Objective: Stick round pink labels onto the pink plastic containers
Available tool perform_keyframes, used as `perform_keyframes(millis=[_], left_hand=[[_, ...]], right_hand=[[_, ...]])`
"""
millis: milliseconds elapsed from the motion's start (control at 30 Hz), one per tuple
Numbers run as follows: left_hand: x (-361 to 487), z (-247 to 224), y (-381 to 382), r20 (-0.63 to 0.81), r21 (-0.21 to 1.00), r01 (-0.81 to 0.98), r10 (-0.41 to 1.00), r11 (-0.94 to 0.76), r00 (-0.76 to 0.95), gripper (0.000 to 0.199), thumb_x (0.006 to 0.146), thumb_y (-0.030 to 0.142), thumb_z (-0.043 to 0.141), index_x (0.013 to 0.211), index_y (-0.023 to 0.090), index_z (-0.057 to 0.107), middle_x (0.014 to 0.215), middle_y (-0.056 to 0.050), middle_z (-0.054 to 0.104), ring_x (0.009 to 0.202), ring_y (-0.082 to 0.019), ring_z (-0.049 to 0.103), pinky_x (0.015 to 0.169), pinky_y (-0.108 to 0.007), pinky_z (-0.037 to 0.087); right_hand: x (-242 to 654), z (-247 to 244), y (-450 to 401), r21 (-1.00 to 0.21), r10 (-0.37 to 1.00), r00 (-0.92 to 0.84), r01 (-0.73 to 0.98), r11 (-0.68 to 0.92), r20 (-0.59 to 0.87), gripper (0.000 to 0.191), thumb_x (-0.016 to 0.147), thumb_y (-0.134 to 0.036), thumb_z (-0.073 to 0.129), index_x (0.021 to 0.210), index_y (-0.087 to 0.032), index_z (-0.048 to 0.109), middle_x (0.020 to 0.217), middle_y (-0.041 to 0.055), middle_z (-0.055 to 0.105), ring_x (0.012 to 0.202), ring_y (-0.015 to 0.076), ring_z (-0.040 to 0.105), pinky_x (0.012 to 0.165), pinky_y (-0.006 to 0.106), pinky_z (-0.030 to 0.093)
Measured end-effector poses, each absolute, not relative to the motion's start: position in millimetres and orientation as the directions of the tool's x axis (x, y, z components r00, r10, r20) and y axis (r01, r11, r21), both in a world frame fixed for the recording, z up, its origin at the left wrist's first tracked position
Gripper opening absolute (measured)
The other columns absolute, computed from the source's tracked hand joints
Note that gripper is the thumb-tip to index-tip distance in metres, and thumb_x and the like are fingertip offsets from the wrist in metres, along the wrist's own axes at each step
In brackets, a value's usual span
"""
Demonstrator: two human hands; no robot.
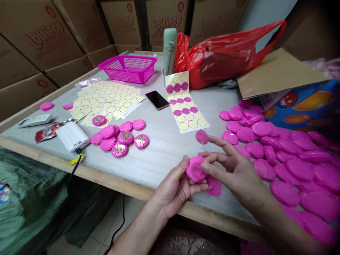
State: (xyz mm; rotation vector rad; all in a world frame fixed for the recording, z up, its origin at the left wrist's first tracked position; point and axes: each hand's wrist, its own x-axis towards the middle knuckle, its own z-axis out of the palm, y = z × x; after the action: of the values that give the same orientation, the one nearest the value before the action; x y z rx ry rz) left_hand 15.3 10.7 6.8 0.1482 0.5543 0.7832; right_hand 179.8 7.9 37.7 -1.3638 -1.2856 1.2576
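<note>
Head view on my feed: my left hand (175, 187) cradles a pink case (195, 169), thumb on top and fingers curled beneath. My right hand (236, 170) pinches the same case between thumb and middle finger, with the index finger (220, 143) spread out above. A flat pink disc (202, 137) lies on the table (159, 166) just beyond that index fingertip, and a pink piece (214, 186) lies just under my left fingers.

Taking the phone (156, 100) as landmark, the pink case is nearer me and to its right. A pink heap (278, 159) lies farther right, a sticker sheet (186, 102) just right, and a second sheet (106, 97) left. Labelled cases (119, 136) sit nearer me, the basket (127, 69) beyond.
</note>
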Motion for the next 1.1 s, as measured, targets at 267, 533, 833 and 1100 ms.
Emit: perform_keyframes(millis=[267, 533, 833, 1100], left_hand=[[14, 10, 11, -0.439, 0.324, -0.626, 0.699, 0.709, 0.565, 0.043, 0.1, 0.039, 0.051, 0.123, 0.007, 0.067, 0.1, -0.014, 0.074, 0.077, -0.015, 0.073, 0.073, -0.027, 0.063], [14, 9, 10, -0.408, 0.339, -0.612, 0.698, 0.714, 0.589, 0.044, 0.102, 0.039, 0.05, 0.127, 0.007, 0.066, 0.109, -0.016, 0.075, 0.082, -0.016, 0.074, 0.075, -0.027, 0.064], [14, 8, 9, -0.359, 0.362, -0.618, 0.716, 0.698, 0.599, 0.04, 0.102, 0.037, 0.05, 0.122, 0.009, 0.07, 0.12, -0.015, 0.073, 0.086, -0.015, 0.073, 0.074, -0.025, 0.064], [15, 7, 9, -0.363, 0.362, -0.62, 0.718, 0.696, 0.594, 0.039, 0.101, 0.037, 0.051, 0.12, 0.01, 0.071, 0.11, -0.014, 0.076, 0.084, -0.015, 0.073, 0.075, -0.026, 0.064]], right_hand=[[177, 48, 6, -0.975, 0.992, -0.077, 0.205, -0.083, -0.101, 0.071, 0.081, -0.023, 0.073, 0.144, -0.03, 0.041, 0.086, -0.0037, 0.072, 0.115, 0.0221, 0.066, 0.106, 0.042, 0.048], [184, 46, 9, -0.98, 0.98, -0.133, 0.152, -0.124, -0.145, 0.071, 0.083, -0.023, 0.073, 0.145, -0.028, 0.039, 0.08, -0.0035, 0.067, 0.116, 0.0242, 0.065, 0.102, 0.042, 0.051], [188, 43, 10, -0.974, 0.977, -0.141, 0.185, -0.13, -0.157, 0.072, 0.084, -0.03, 0.076, 0.146, -0.033, 0.039, 0.084, -0.0042, 0.068, 0.111, 0.0232, 0.066, 0.091, 0.035, 0.055], [183, 46, 8, -0.964, 0.986, -0.095, 0.241, -0.108, -0.134, 0.07, 0.084, -0.028, 0.075, 0.145, -0.035, 0.042, 0.08, -0.0057, 0.067, 0.108, 0.0223, 0.067, 0.096, 0.037, 0.051]])
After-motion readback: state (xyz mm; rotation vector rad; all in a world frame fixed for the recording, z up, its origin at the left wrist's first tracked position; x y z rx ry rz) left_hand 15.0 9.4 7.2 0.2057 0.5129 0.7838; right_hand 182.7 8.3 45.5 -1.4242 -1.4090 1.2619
